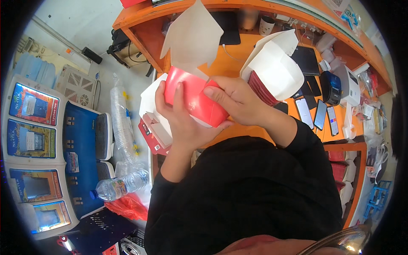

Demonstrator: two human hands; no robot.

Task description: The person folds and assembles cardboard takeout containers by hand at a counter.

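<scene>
In front of my chest I hold a red paper takeaway box (193, 93), its tall white inner flap (192, 36) standing up and away from me. My left hand (180, 117) wraps round the box's left side and underside, with fingers pressed on the red face. On the other side my right hand (238, 100) grips the right end, its thumb on the red edge. Beyond my right hand stands a nested stack of white boxes with dark red outsides (276, 63). Left of my left hand, more red and white cartons (157, 131) lie partly hidden.
Several phones (304, 112) lie on the orange desk (250, 131) at the right, beside a white printer (349, 87). At the left are a drink dispenser (80, 153), a sleeve of clear plastic cups (122, 114) and a water bottle (119, 187). An orange shelf (136, 23) rises beyond.
</scene>
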